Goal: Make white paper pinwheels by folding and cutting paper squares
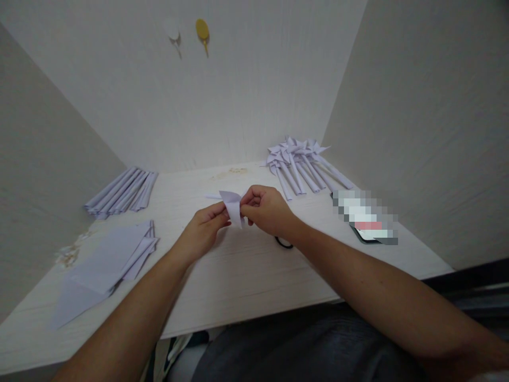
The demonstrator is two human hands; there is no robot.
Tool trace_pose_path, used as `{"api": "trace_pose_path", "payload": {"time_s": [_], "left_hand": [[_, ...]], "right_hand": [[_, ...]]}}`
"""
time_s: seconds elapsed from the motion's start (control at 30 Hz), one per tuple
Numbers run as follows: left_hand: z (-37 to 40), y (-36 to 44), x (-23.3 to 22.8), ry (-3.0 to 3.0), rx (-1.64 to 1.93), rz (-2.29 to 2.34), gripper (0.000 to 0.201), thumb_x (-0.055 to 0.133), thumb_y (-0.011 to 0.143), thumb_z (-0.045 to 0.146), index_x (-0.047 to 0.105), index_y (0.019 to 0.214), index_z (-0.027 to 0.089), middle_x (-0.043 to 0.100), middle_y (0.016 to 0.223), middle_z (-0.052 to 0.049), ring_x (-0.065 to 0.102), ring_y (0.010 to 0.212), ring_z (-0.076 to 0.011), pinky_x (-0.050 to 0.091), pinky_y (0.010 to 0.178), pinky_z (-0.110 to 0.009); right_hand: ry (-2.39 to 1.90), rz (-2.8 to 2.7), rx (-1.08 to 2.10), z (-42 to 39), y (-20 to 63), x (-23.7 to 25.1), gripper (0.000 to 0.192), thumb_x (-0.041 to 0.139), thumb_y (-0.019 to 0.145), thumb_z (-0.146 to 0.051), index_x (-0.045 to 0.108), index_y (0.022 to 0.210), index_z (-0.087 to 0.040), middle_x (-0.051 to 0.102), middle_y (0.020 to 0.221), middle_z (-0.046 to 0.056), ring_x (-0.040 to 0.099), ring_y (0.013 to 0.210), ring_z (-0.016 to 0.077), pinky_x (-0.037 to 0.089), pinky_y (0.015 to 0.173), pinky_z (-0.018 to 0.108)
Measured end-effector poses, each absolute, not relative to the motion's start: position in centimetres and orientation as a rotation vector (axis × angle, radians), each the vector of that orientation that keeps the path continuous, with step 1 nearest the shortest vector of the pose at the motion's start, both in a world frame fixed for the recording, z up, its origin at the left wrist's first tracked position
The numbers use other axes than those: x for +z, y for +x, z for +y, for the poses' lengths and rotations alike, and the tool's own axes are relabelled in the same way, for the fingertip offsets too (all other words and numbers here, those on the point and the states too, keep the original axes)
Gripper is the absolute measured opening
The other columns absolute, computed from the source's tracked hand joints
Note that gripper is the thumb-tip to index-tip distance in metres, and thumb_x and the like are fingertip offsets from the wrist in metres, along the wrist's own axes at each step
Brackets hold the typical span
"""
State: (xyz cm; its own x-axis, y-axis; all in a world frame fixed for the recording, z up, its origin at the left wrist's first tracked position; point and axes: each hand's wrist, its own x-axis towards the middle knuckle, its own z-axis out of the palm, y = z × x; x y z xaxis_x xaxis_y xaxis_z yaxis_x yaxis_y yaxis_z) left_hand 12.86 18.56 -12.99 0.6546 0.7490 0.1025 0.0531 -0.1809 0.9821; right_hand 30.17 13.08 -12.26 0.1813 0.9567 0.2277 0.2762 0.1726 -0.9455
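A small folded piece of white paper [233, 204] is held just above the middle of the pale wooden desk [238, 281]. My left hand [204, 228] pinches its lower left side. My right hand [267, 209] pinches its right edge with thumb and forefinger. Both hands meet at the paper. A dark loop [283, 243], perhaps scissors handles, shows under my right wrist, mostly hidden.
Flat white paper sheets [107, 262] lie at the left front. Rolled paper sticks [123, 192] are stacked at the back left. Finished paper pinwheels [302, 164] lie at the back right. A phone [368, 225] rests near the right wall. Walls close three sides.
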Motion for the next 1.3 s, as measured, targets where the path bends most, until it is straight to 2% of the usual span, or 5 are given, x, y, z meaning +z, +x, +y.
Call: {"api": "trace_pose_path", "payload": {"time_s": [0.23, 0.67, 0.8, 0.93, 1.3], "left_hand": [[18.5, 12.8, -13.0, 1.663, 0.706, 0.668, 0.026, 0.064, 0.086, 0.040, 0.078, 0.100, 0.024, 0.078, 0.096, -0.007, 0.070, 0.097, -0.0258, 0.052, 0.091, -0.042], [18.6, 12.6, -12.5, 1.746, 0.685, 0.687, 0.027, 0.059, 0.087, 0.034, 0.077, 0.103, 0.022, 0.076, 0.106, -0.007, 0.066, 0.105, -0.0271, 0.048, 0.094, -0.044], [18.6, 12.6, -12.9, 1.690, 0.829, 0.684, 0.025, 0.064, 0.085, 0.035, 0.068, 0.106, 0.020, 0.077, 0.094, -0.006, 0.068, 0.090, -0.0234, 0.050, 0.088, -0.042], [18.3, 12.5, -12.6, 1.664, 0.958, 0.607, 0.020, 0.068, 0.085, 0.033, 0.059, 0.099, 0.021, 0.074, 0.078, -0.002, 0.069, 0.077, -0.0206, 0.051, 0.077, -0.036], [17.7, 11.8, -11.9, 1.782, 1.196, 0.710, 0.016, 0.075, 0.079, 0.031, 0.076, 0.092, 0.022, 0.075, 0.093, -0.005, 0.069, 0.089, -0.0215, 0.054, 0.080, -0.035]], "right_hand": [[-1.288, -1.276, 0.899, 13.2, 30.2, -12.2, 0.025, 0.069, 0.065, -0.009, 0.048, 0.068, -0.023, 0.067, 0.055, -0.002, 0.059, 0.042, 0.0115, 0.041, 0.038, 0.019], [-1.195, -1.146, 1.130, 13.6, 30.2, -12.1, 0.027, 0.062, 0.069, -0.001, 0.047, 0.075, -0.023, 0.063, 0.047, -0.007, 0.055, 0.036, 0.0097, 0.038, 0.037, 0.017], [-1.157, -1.118, 1.202, 13.8, 30.3, -12.1, 0.024, 0.061, 0.070, -0.005, 0.048, 0.078, -0.022, 0.059, 0.044, -0.009, 0.056, 0.038, 0.0113, 0.038, 0.038, 0.018], [-1.039, -1.103, 1.298, 13.8, 30.5, -12.1, 0.023, 0.065, 0.068, -0.014, 0.048, 0.081, -0.023, 0.068, 0.056, -0.004, 0.058, 0.042, 0.0116, 0.044, 0.043, 0.020], [-0.861, -1.083, 1.412, 13.4, 30.5, -11.5, 0.034, 0.080, 0.065, -0.029, 0.050, 0.080, -0.023, 0.064, 0.058, -0.005, 0.057, 0.047, 0.0112, 0.041, 0.045, 0.022]]}}
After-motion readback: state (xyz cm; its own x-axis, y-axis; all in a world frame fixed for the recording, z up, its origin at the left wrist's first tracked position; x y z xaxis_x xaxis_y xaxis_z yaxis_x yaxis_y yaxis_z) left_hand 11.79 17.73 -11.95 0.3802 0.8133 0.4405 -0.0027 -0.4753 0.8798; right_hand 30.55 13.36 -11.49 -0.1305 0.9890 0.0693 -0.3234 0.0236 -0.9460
